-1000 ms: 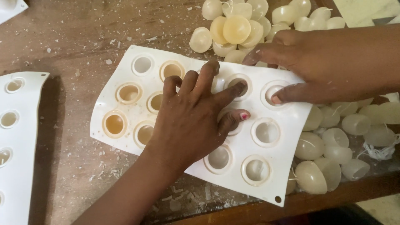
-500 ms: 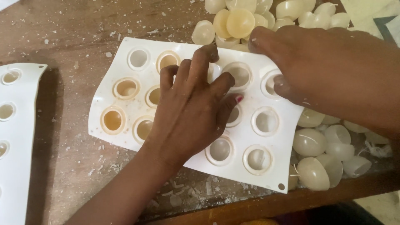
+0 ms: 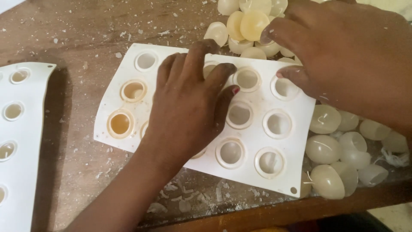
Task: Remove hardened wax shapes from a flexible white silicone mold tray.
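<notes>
- Worn brown wooden table [image 3: 64, 34], littered with white wax flakes, carries everything in view.
- White flexible mould tray with round cavities [image 3: 296, 172] lies near the table's front edge, slightly skewed; some cavities at its left hold yellowish wax, the ones at the right look hollow.
- Left hand [image 3: 189, 111] lies flat on the middle of the tray, palm down, fingers spread and pressing on it, fingertips reaching toward the far row of cavities; its grip is apart, closed round nothing.
- Right hand [image 3: 347, 56] hovers over the tray's far right corner, thumb tip touching the tray beside a cavity, index finger stretched toward the heap behind; its grip is apart too, with nothing clamped in it.
- Pile of pale yellow wax half-spheres [image 3: 244, 25] sits just beyond the tray's far edge.
- More off-white wax half-spheres [image 3: 339, 146] crowd the table at the tray's right side, some touching its edge.
- Second white mould tray [image 3: 17, 150] lies at the far left, well apart.
</notes>
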